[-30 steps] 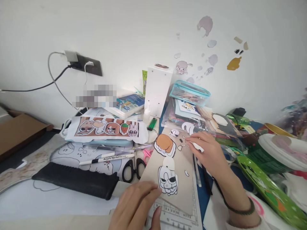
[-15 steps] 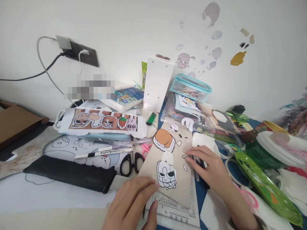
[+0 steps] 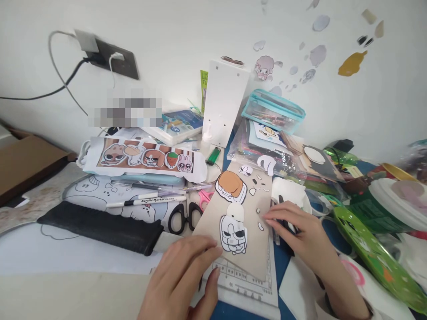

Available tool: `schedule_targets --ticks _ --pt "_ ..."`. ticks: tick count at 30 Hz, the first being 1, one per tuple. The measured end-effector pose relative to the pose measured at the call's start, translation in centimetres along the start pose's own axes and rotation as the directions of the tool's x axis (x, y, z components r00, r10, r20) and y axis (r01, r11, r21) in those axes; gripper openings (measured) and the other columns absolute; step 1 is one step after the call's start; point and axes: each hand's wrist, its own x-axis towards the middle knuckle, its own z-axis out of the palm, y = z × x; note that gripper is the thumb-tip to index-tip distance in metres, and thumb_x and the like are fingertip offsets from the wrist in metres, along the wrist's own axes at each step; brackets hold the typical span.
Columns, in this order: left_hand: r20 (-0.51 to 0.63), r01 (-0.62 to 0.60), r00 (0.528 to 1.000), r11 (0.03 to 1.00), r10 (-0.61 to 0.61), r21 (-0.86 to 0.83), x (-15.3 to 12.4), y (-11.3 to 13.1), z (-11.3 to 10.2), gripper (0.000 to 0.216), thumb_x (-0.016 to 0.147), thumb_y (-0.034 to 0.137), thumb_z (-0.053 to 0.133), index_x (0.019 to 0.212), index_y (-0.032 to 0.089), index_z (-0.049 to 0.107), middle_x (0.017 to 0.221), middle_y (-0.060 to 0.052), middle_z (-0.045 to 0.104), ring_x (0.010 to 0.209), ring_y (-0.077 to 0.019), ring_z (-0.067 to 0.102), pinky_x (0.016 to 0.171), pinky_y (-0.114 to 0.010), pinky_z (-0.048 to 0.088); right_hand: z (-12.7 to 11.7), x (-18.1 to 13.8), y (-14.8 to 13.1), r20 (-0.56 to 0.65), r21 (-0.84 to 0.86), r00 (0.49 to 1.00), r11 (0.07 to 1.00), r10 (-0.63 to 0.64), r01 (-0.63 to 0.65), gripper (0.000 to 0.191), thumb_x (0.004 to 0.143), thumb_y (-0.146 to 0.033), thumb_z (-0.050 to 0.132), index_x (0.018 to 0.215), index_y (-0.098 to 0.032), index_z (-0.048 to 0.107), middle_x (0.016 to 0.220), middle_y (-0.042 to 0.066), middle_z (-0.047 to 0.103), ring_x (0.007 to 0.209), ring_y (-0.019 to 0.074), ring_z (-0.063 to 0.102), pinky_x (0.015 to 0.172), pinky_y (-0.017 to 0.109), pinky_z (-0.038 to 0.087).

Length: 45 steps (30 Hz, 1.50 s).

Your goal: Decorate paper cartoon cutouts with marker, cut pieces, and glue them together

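A tan card strip [image 3: 256, 249] lies on a printed sheet in front of me. On it sit a white cartoon cut-out [image 3: 233, 234], an orange-topped cut-out [image 3: 231, 186] and several tiny paper bits. My left hand [image 3: 182, 280] rests flat on the strip's lower left edge, fingers stretched out beside the white cut-out. My right hand [image 3: 298, 231] lies on the strip's right edge, fingertips drawn together at a small white paper bit [image 3: 260, 226]; whether they grip it is not visible.
Black scissors [image 3: 180, 217], a marker pen [image 3: 147, 201] and a black pouch [image 3: 100, 227] lie to the left. A white box [image 3: 227, 100], teal pencil case [image 3: 273, 111] and plastic bags stand behind. Green plastic lids [image 3: 373, 258] crowd the right.
My right hand has drawn back from the strip's far end toward me, down to the small bits beside the white cut-out. The left hand has stayed put. The view has tilted down slightly.
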Motion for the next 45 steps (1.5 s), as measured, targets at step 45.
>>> schedule_targets --ticks 45 --pt "-0.182 -0.059 0.982 0.996 0.047 -0.063 -0.3 -0.4 0.5 0.026 0.081 0.004 0.048 0.098 0.017 0.062 0.093 -0.006 0.064 0.089 -0.0181 0.062 0.074 -0.029 0.052 1.9 6.0 -0.5 0.084 -0.021 0.979 0.983 0.185 -0.184 0.018 0.091 -0.036 0.051 0.080 -0.026 0.060 0.110 0.003 0.057 0.113 0.0246 0.048 0.099 0.048 0.036"
